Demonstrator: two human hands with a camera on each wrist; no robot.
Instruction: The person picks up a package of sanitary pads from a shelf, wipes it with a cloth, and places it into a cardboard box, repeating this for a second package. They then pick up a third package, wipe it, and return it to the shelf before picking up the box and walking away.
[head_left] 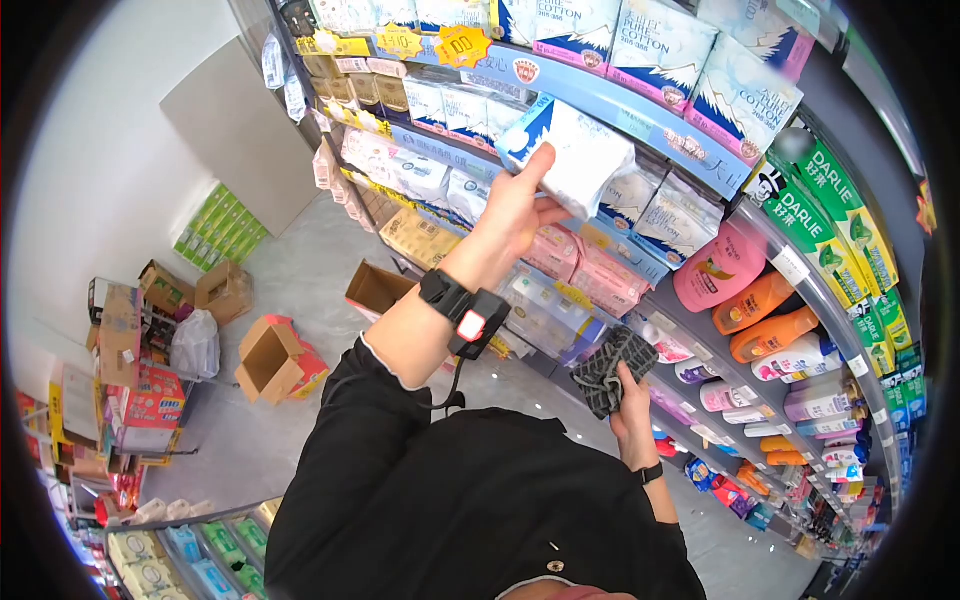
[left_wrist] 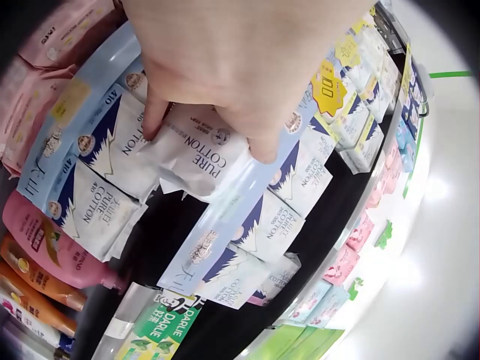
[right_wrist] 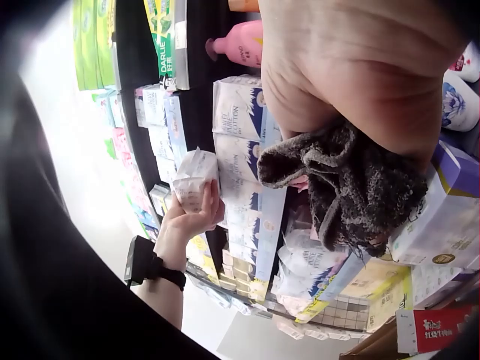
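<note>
My left hand grips a white, blue-marked package labelled PURE COTTON in front of the shelf. In the left wrist view, its thumb and fingers straddle the package, which overlaps the blue shelf strip. Lower and to the right in the head view, my right hand holds a crumpled dark grey patterned cloth. From the right wrist, the cloth hangs bunched below the palm, and most of the fingers are hidden behind it. Similar cotton packages stand in rows on the shelf above.
Pink and orange bottles and green DARLIE boxes line the shelving to the right. Pink packs sit on a lower shelf. On the floor at left are an open carton, more boxes and a white plastic bag.
</note>
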